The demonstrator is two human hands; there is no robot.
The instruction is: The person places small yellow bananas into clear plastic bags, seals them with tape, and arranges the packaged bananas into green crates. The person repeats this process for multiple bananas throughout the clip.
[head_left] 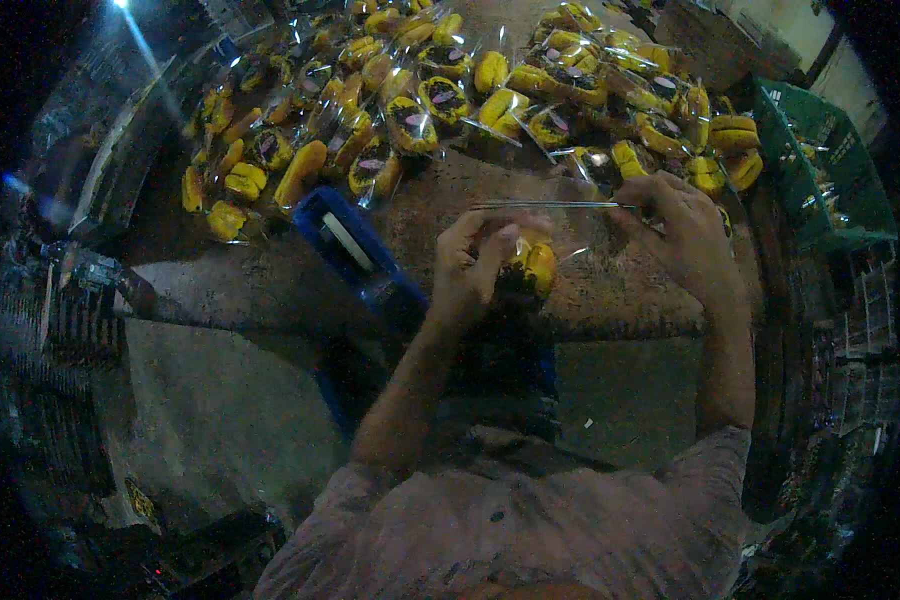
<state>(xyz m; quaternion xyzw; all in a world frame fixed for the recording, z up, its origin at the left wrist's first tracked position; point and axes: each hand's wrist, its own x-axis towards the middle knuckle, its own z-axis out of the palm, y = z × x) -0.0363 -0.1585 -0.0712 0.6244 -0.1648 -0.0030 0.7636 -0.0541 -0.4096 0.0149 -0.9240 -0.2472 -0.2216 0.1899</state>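
My left hand (470, 262) is closed above the near edge of the table, its fingers pinched beside a yellow-topped bun (540, 268) that seems to sit in clear wrap. Opposite it, my right hand (678, 225) pinches one end of a thin, pale, shiny strip (545, 204). The strip runs taut and nearly level toward my left hand; whether it is tape or the bag's edge I cannot make out. Left of my left hand stands a long blue device (355, 255) with a white bar along its top, angled across the table edge.
Many clear-wrapped buns (410, 125) lie heaped across the far side of the brown wooden table (630, 290). A green crate (830, 175) with wrapped items stands at the right. At the left is a grey raised edge (120, 165); dark racks (75, 310) stand beyond.
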